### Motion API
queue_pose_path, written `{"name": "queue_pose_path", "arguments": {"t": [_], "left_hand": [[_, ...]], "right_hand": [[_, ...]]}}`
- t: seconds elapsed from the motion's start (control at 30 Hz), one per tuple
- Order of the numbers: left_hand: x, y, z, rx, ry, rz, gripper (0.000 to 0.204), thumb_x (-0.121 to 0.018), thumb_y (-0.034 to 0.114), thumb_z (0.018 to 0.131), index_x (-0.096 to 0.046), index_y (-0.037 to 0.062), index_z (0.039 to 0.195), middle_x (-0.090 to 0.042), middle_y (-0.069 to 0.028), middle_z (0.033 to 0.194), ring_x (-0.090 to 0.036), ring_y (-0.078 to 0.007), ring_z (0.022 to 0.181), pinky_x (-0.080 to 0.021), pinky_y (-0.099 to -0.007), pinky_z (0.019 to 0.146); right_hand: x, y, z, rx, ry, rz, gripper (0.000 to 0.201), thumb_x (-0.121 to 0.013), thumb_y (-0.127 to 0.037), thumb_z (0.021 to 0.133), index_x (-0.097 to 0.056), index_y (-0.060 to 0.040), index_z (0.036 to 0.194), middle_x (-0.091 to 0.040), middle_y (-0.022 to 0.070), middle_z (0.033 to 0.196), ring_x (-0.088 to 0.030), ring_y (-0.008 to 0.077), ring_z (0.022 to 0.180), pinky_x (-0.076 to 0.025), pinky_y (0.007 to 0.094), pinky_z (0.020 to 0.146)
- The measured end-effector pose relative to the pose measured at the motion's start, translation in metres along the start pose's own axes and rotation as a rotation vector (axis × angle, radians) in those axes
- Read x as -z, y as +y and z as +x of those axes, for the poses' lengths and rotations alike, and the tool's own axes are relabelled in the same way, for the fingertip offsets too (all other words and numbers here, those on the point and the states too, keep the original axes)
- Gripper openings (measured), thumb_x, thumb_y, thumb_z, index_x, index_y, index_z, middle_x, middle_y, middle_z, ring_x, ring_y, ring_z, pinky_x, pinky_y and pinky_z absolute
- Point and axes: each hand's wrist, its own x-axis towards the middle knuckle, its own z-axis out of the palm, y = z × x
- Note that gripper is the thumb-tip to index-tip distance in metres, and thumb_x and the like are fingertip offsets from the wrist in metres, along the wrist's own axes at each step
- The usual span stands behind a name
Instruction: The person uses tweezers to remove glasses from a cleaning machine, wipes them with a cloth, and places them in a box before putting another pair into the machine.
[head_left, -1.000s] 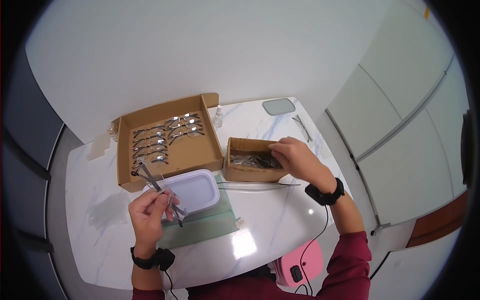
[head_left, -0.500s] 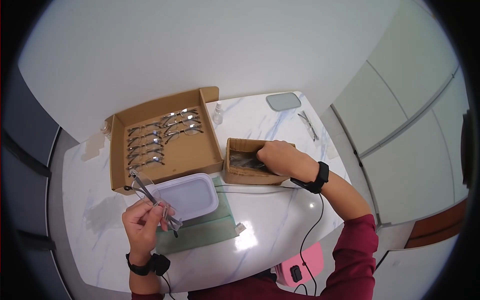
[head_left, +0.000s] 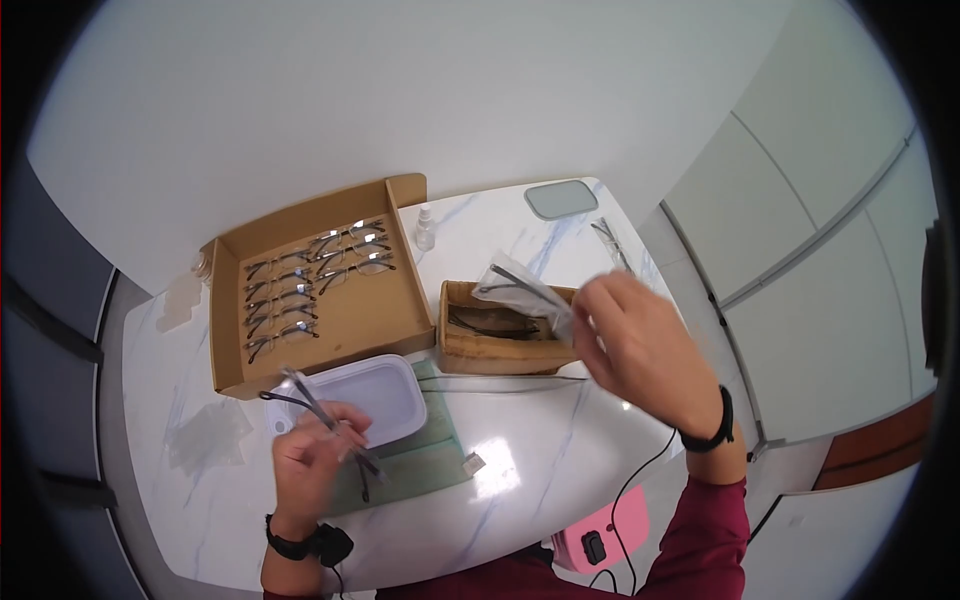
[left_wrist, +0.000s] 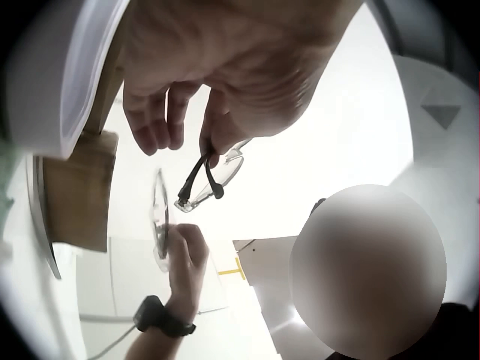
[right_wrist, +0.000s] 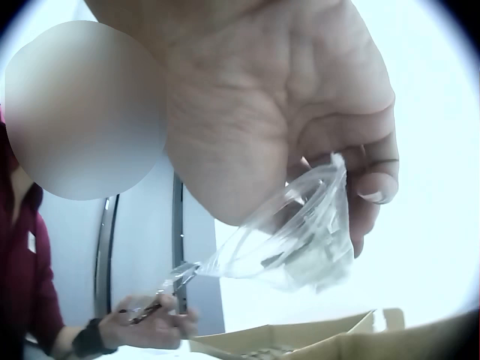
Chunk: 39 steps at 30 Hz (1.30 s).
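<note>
My left hand (head_left: 312, 460) pinches a pair of glasses (left_wrist: 192, 180) with dark-tipped temples between thumb and fingers, above the front of a pale lavender plastic tub (head_left: 395, 425). My right hand (head_left: 645, 350) grips one end of a clear plastic bag (head_left: 525, 290) with a pair of glasses inside, its dark temple showing through. This bag is over a small cardboard box (head_left: 500, 358), where more dark-framed glasses (head_left: 485, 324) lie. In the right wrist view, the crumpled bag hangs from the curled fingers.
A large cardboard tray (head_left: 375, 345) holds several pairs of glasses in two columns. Beside it stands a spray bottle (head_left: 425, 232). A green cloth (head_left: 425, 480) lies under the tub. Clear bags (head_left: 210, 437) lie at left, a grey oval-cornered panel (head_left: 562, 200) at back right.
My right hand has come up out of the small box, bringing the bagged glasses with it. My left hand keeps its glasses, now slightly lower and turned.
</note>
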Motion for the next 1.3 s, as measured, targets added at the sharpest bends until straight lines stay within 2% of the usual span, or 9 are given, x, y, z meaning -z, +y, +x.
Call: {"name": "queue_pose_path", "arguments": {"t": [0.07, 0.27, 0.47, 0.57, 0.6, 0.67, 0.87, 1.2, 1.3], "left_hand": [[-0.028, -0.001, 0.0, 0.106, -0.148, -0.345, 0.018, -0.058, 0.01, 0.097, -0.066, -0.0053, 0.091, -0.053, -0.0267, 0.136, -0.054, -0.0355, 0.125, -0.049, -0.0511, 0.1], [-0.07, -0.016, -0.011, 0.289, -0.3, -0.777, 0.022, -0.057, 0.016, 0.1, -0.067, -0.0019, 0.093, -0.018, -0.0222, 0.162, -0.029, -0.0419, 0.146, -0.033, -0.0586, 0.114], [-0.068, -0.02, -0.013, 0.366, -0.195, -0.773, 0.02, -0.053, 0.012, 0.101, -0.066, -0.0033, 0.098, -0.031, -0.0193, 0.154, -0.044, -0.0368, 0.135, -0.037, -0.059, 0.113], [-0.066, -0.017, -0.011, 0.318, -0.156, -0.8, 0.02, -0.052, 0.01, 0.101, -0.065, -0.0043, 0.097, -0.037, -0.0175, 0.148, -0.048, -0.0338, 0.129, -0.039, -0.0575, 0.113], [-0.066, -0.014, -0.011, 0.314, -0.153, -0.8, 0.02, -0.052, 0.01, 0.101, -0.065, -0.0043, 0.097, -0.037, -0.0175, 0.148, -0.048, -0.0338, 0.129, -0.039, -0.0575, 0.113], [-0.064, -0.01, -0.009, 0.363, -0.133, -0.773, 0.009, -0.065, 0.011, 0.094, -0.065, 0.0021, 0.093, -0.038, -0.0162, 0.15, -0.053, -0.0305, 0.129, -0.045, -0.0578, 0.109], [-0.057, -0.007, -0.012, 0.281, -0.171, -0.684, 0.007, -0.059, 0.003, 0.094, -0.065, 0.0001, 0.093, -0.038, -0.0178, 0.15, -0.053, -0.0302, 0.129, -0.043, -0.0576, 0.11], [-0.054, 0.0, -0.011, 0.233, -0.173, -0.66, 0.011, -0.058, 0.007, 0.096, -0.064, -0.0022, 0.094, -0.037, -0.0187, 0.15, -0.05, -0.0312, 0.13, -0.041, -0.0577, 0.111], [-0.051, -0.001, -0.011, 0.19, -0.181, -0.703, 0.018, -0.046, -0.007, 0.095, -0.064, -0.008, 0.097, -0.038, -0.0202, 0.148, -0.049, -0.0344, 0.13, -0.04, -0.0566, 0.112]], "right_hand": [[-0.005, -0.02, -0.015, -0.065, -0.011, 0.218, 0.019, -0.068, -0.002, 0.078, -0.051, 0.0008, 0.087, -0.054, 0.0144, 0.081, -0.058, 0.0327, 0.072, -0.05, 0.0423, 0.062], [-0.054, -0.082, -0.05, 0.028, -0.144, 0.535, 0.02, -0.068, -0.001, 0.081, -0.054, 0.0013, 0.095, -0.056, 0.0122, 0.086, -0.062, 0.0291, 0.076, -0.053, 0.0375, 0.063], [-0.068, -0.073, -0.037, 0.132, -0.13, 0.683, 0.016, -0.062, -0.003, 0.08, -0.054, -0.0006, 0.094, -0.058, 0.0147, 0.089, -0.062, 0.0319, 0.083, -0.054, 0.0411, 0.07], [-0.063, -0.021, 0.004, -0.069, 0.059, 0.438, 0.009, -0.063, 0.0, 0.086, -0.061, 0.001, 0.094, -0.063, 0.0165, 0.084, -0.063, 0.0367, 0.077, -0.051, 0.0434, 0.067], [-0.075, 0.001, 0.013, -0.131, -0.035, 0.434, 0.007, -0.063, -0.005, 0.088, -0.063, 0.0016, 0.092, -0.065, 0.0182, 0.085, -0.064, 0.0381, 0.079, -0.052, 0.0439, 0.068], [-0.085, 0.03, 0.033, -0.286, -0.568, 0.481, 0.014, -0.059, -0.006, 0.086, -0.07, 0.0006, 0.092, -0.07, 0.0203, 0.091, -0.067, 0.0373, 0.091, -0.053, 0.0417, 0.078], [-0.122, 0.052, 0.048, -0.078, -1.065, 0.256, 0.026, -0.061, -0.012, 0.084, -0.072, -0.0037, 0.107, -0.072, 0.0176, 0.095, -0.069, 0.0336, 0.093, -0.054, 0.0404, 0.082], [-0.133, 0.038, 0.048, 0.05, -1.065, 0.108, 0.018, -0.059, -0.01, 0.084, -0.072, 0.0002, 0.092, -0.072, 0.0209, 0.093, -0.069, 0.038, 0.09, -0.055, 0.0449, 0.081], [-0.123, 0.035, 0.048, 0.059, -1.016, 0.059, 0.018, -0.059, -0.009, 0.083, -0.071, 0.0017, 0.09, -0.071, 0.022, 0.09, -0.069, 0.0386, 0.087, -0.055, 0.045, 0.078]]}}
